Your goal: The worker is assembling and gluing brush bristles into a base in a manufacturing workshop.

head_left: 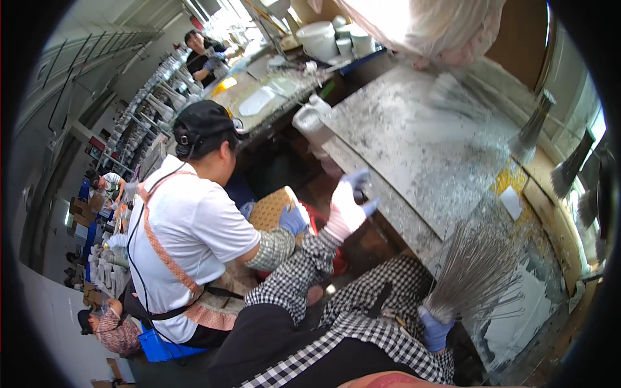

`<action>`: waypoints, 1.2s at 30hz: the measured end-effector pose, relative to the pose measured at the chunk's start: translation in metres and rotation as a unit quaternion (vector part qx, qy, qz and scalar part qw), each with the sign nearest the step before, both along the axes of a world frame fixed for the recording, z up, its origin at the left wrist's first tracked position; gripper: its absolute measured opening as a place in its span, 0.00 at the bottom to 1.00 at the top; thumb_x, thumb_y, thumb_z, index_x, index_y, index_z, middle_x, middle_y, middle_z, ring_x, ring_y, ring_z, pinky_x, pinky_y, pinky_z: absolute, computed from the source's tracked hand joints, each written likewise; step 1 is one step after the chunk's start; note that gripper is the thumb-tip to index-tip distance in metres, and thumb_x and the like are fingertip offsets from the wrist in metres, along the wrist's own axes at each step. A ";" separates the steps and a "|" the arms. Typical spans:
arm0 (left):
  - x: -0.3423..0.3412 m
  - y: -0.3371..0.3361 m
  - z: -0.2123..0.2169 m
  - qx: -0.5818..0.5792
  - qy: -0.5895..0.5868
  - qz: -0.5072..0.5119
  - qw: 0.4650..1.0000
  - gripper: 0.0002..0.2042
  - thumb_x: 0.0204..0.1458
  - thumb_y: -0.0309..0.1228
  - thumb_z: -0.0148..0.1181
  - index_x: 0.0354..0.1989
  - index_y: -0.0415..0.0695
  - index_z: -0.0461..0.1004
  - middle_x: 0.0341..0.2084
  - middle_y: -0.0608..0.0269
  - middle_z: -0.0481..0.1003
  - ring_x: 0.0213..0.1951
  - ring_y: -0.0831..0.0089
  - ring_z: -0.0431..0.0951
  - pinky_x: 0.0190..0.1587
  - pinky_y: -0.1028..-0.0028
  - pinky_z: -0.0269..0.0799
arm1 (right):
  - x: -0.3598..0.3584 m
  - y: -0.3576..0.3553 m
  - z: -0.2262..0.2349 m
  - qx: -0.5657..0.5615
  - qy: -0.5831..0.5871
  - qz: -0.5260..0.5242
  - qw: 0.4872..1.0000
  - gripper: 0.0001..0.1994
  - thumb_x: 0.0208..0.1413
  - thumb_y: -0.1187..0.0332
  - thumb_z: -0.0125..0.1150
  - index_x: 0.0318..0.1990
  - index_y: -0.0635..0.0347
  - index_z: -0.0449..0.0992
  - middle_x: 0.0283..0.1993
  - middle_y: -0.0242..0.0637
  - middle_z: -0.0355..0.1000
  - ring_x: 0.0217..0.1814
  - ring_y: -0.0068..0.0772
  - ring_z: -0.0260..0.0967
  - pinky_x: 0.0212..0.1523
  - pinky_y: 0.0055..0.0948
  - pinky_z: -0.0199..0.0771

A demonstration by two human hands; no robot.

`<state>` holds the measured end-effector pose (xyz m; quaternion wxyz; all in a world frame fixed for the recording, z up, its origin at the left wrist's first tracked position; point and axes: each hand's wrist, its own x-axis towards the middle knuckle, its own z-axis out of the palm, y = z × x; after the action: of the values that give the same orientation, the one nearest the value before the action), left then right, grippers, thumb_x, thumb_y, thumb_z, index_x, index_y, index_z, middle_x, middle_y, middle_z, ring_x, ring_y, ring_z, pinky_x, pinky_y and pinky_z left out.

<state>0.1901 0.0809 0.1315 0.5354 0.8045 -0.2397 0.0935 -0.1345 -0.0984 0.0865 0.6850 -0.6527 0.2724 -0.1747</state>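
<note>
My right hand [435,330], in a blue glove, is closed around the lower end of a bundle of thin grey wires [475,275]. The wires fan out upward and to the right, over the near part of the worktable [404,132]. My left hand [349,202], in a pale glove with blue fingertips, is raised just off the table's left edge. Its fingers are apart and nothing shows in them. Black-and-white checked sleeves cover both my forearms.
Close on my left sits a co-worker [194,226], whose blue-gloved hand [294,220] is at a brown patterned board [270,210]. More wire bundles [532,132] stand along the table's right side. A white sheet [517,317] lies near. White buckets [317,40] stand at the back.
</note>
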 end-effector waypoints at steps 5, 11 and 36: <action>-0.028 -0.003 -0.006 0.024 0.022 -0.044 0.998 0.32 0.41 0.26 0.72 0.58 0.46 0.68 0.43 0.59 0.70 0.42 0.70 0.73 0.46 0.71 0.74 | -0.008 0.000 -0.002 0.006 0.030 0.016 0.999 0.21 0.39 0.74 0.75 0.44 0.61 0.74 0.41 0.33 0.74 0.42 0.29 0.71 0.49 0.32 0.72; -0.037 -0.011 -0.006 0.013 0.104 -0.091 0.990 0.30 0.45 0.27 0.71 0.60 0.47 0.68 0.43 0.62 0.70 0.41 0.76 0.70 0.45 0.75 0.73 | -0.006 -0.002 -0.011 0.020 0.018 0.021 0.999 0.23 0.39 0.73 0.76 0.44 0.62 0.74 0.42 0.34 0.73 0.43 0.30 0.70 0.50 0.33 0.71; -0.150 -0.084 0.099 -0.252 0.338 -0.598 0.681 0.50 0.33 0.36 0.82 0.66 0.37 0.58 0.57 0.58 0.71 0.56 0.77 0.69 0.61 0.70 0.64 | 0.048 0.004 0.001 -0.104 -0.039 0.276 0.955 0.16 0.45 0.71 0.73 0.42 0.59 0.76 0.45 0.38 0.75 0.43 0.34 0.73 0.49 0.35 0.74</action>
<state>0.0396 -0.0033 0.2306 0.7048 0.3013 -0.4397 -0.4681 -0.0869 -0.0945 0.0878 0.6449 -0.7628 0.0344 -0.0315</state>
